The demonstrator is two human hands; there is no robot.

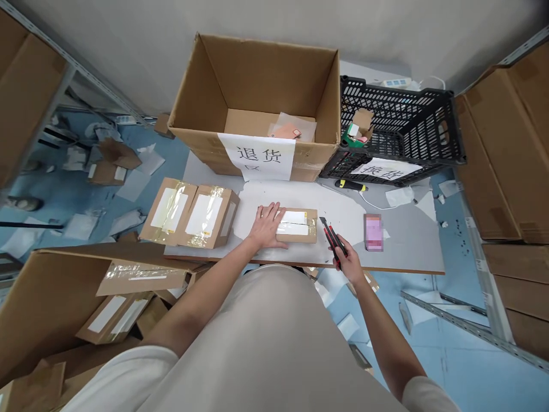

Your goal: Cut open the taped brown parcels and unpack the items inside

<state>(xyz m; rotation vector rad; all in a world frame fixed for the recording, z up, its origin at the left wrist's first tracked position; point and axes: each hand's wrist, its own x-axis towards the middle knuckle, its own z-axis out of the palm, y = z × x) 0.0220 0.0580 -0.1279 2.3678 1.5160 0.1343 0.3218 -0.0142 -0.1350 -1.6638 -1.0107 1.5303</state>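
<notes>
A small taped cardboard box [297, 230] with white labels lies flat on the white table. My left hand [268, 225] rests on its left end, palm down with the fingers spread. In my right hand [348, 260] is a red and black box cutter [334, 241], gripped by the handle. Its tip points up and left, close beside the right end of the box. Whether the blade touches the cardboard I cannot tell.
Two taped boxes [189, 214] stand at the table's left. Behind are a large open carton [257, 74] and a black crate [429, 126]. A yellow-black tool [350, 185] and a phone [373, 232] lie to the right. A carton of parcels [47, 269] stands at lower left.
</notes>
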